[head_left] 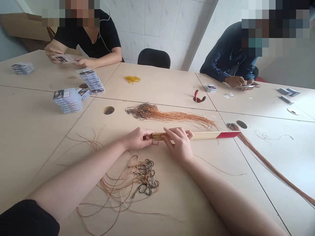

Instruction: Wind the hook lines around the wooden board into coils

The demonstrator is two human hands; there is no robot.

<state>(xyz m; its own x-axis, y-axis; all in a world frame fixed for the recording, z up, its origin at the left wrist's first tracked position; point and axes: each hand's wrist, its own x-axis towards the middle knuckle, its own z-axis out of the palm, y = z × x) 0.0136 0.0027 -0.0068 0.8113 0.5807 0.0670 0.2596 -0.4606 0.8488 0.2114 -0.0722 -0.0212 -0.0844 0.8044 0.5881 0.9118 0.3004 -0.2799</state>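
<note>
My left hand (139, 138) is closed, its thumb and fingers pinching the left end of a flat wooden strip (205, 135) with a red right end. Over the strip's middle lies my right hand (179, 142), fingers curled round it. Whether a line is pinched against the wood is too small to tell. Nearer to me, between my forearms, sits a loose pile of dark fish hooks (146, 177) tied to orange-brown lines (110, 186). Beyond the strip is a bigger bundle of hooks (145, 111), its lines (182, 117) trailing to the right.
Another tied bundle of lines (270, 164) runs down the right side. Red-handled pliers (199, 97) stand in a table hole. Yellow rubber bands (132, 79) and stacked clear packs (67, 101) lie farther off. Two people sit across, one holding a pack (64, 59).
</note>
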